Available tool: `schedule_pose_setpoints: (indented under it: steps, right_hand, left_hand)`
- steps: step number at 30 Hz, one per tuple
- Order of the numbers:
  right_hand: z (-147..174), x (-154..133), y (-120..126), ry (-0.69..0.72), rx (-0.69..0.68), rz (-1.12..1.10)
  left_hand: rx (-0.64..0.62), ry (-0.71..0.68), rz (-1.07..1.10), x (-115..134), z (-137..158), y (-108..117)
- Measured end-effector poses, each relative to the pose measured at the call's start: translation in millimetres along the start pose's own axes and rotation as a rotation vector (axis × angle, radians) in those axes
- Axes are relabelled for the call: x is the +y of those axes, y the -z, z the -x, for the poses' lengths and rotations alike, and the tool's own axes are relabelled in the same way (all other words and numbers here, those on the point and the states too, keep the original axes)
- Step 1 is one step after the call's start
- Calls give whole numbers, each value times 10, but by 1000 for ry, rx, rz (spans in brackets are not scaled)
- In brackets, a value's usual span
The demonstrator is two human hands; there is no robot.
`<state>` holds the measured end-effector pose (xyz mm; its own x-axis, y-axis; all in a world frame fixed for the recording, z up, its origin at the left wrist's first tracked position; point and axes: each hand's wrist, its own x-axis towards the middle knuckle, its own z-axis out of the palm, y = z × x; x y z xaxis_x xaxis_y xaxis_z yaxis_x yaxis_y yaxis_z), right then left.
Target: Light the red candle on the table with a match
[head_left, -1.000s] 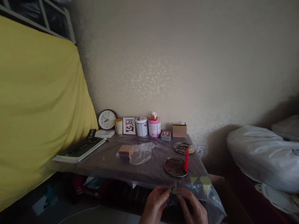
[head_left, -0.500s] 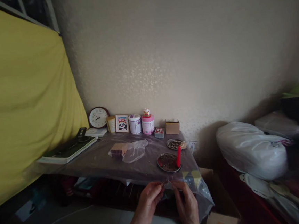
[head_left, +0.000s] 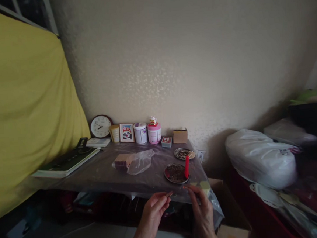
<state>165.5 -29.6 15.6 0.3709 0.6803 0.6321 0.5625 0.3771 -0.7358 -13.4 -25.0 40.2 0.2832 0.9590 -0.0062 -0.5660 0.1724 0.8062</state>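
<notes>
My left hand point(head_left: 154, 210) is closed, pinching a small brownish matchbox point(head_left: 169, 194), mostly hidden by the fingers. Between the fingertips of my right hand point(head_left: 201, 207) is a thin match point(head_left: 185, 187) with a tiny orange glow at its tip. The two hands are a little apart, over the table's front edge. Just beyond them, a red candle point(head_left: 187, 167) stands upright on the right side of a round metal dish point(head_left: 166, 175) holding dark bits. A second metal dish point(head_left: 181, 154) behind it holds matchsticks.
A plastic-wrapped pack of small boxes point(head_left: 122, 162) lies mid-table. Along the wall stand a clock point(head_left: 101, 126), a panda picture point(head_left: 126, 132), two tins point(head_left: 141, 133) and an open cardboard box point(head_left: 180, 136). Thick books point(head_left: 68, 163) lie left; a white bag point(head_left: 259, 158) sits right.
My hands have drawn apart, the right one moving away to the right with the match. An orange glow now shows at the match tip. The view has shifted slightly.
</notes>
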Motion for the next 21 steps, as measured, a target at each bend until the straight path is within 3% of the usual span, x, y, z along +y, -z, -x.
schedule_pose_setpoints:
  steps: [3, 11, 21]
  right_hand:
    - [60, -39, -12, -91, 16, -98]
    - [96, -132, -60, -126, 35, -178]
    - [-136, -202, 12, -299, 155, -244]
  left_hand:
    - [4, 4, 10, -41, 5, 48]
    - [42, 15, 40, -38, 10, 36]
    - [155, 15, -10, -27, -176, 328]
